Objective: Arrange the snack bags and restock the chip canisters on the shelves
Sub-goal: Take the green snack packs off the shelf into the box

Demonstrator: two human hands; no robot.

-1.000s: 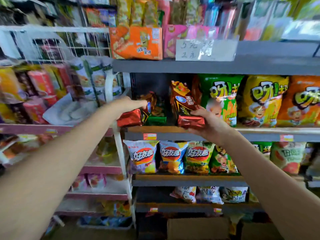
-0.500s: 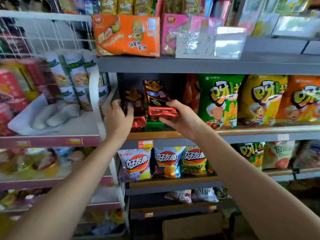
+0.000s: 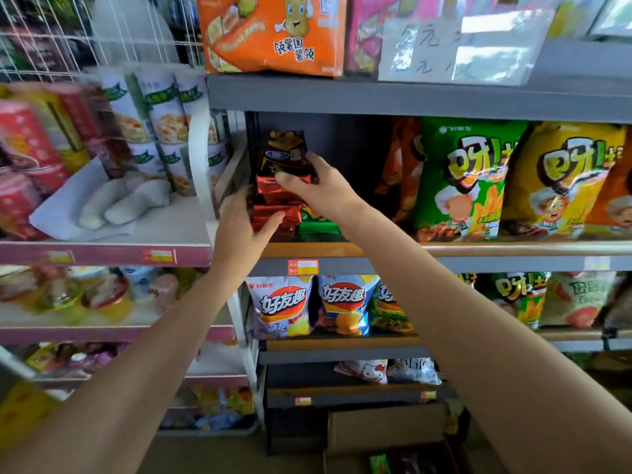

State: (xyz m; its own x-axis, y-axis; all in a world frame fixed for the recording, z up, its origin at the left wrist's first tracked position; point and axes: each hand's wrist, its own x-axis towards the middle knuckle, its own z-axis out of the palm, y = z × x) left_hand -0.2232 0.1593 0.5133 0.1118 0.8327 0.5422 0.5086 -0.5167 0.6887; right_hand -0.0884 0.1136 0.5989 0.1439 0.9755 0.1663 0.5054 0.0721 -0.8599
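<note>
Two dark brown and red snack bags stand at the left end of the grey middle shelf [image 3: 513, 249]. My right hand [image 3: 318, 191] pinches the rear bag [image 3: 284, 155] by its red lower edge. My left hand [image 3: 239, 230] holds the front red bag [image 3: 277, 217] from the left, thumb across its face. A green bag [image 3: 319, 225] lies low just right of them. Green [image 3: 468, 179], yellow [image 3: 561, 179] and orange chip bags stand further right. White chip canisters [image 3: 164, 121] are stacked on the pink-edged left rack.
An orange box [image 3: 273, 32] and a handwritten price sign [image 3: 458, 49] sit on the shelf above. Blue and purple chip bags [image 3: 280, 306] fill the shelf below. A white wire rack [image 3: 41, 39] and red packs are at left. Cardboard boxes [image 3: 386, 429] stand on the floor.
Both hands moved left and deeper into the shelf with their bags. The right-hand bag now stands directly behind the left-hand one. The camera came closer.
</note>
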